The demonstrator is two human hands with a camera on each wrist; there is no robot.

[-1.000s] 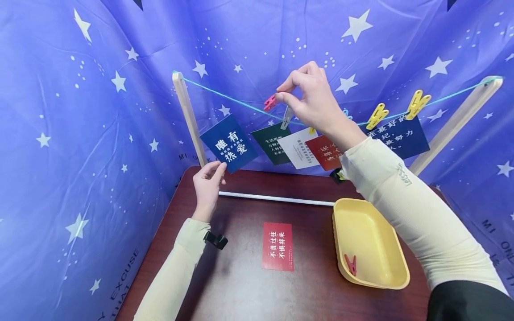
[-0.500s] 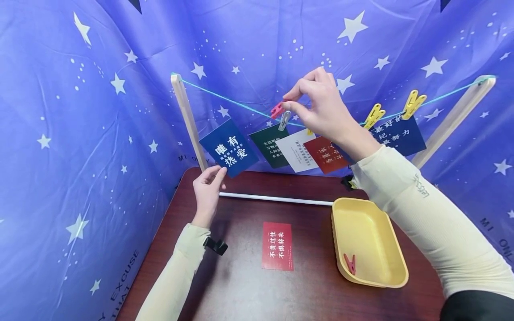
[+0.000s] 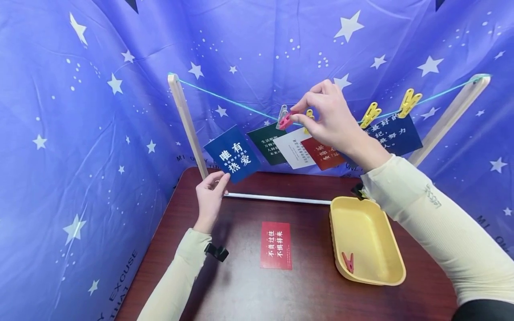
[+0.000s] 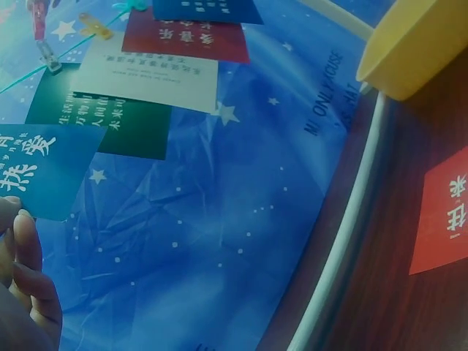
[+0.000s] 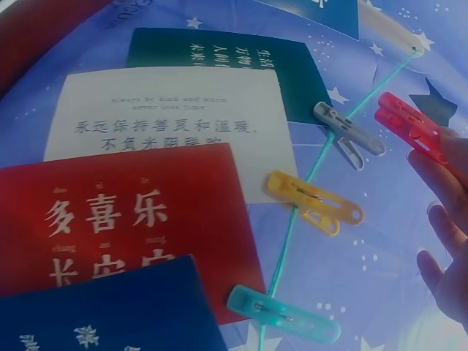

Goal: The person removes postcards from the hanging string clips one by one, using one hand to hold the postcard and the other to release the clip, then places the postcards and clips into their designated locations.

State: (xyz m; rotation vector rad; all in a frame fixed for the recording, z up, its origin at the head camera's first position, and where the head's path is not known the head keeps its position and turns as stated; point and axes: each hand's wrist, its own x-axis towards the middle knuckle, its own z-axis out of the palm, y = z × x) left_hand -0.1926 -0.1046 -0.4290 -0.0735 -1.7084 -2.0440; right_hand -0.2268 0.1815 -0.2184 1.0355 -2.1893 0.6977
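In the head view my left hand [image 3: 210, 194] pinches the lower corner of a blue card [image 3: 232, 154], held tilted below the cord's left part. My right hand [image 3: 327, 111] pinches a pink clothespin [image 5: 411, 126] between thumb and fingers. That clothespin is beside a grey clothespin [image 5: 347, 130], which clips a green card [image 5: 241, 62] to the turquoise cord [image 5: 314, 170]. Further along hang a white card [image 5: 172, 121] under a yellow clothespin [image 5: 311, 199] and a red card [image 5: 124, 219] by a teal clothespin [image 5: 285, 314].
Wooden posts [image 3: 185, 122] hold the cord at both ends. Two yellow clothespins [image 3: 371, 115] and a dark blue card [image 3: 395, 133] are on its right side. On the table [image 3: 225, 276] lie a red card [image 3: 275, 246] and a yellow tray [image 3: 367, 240] with a red clothespin [image 3: 348, 263].
My right hand has come down and slightly right with the pink clothespin, from above the cord to beside the grey clothespin. The blue card in my left hand has shifted slightly down and right.
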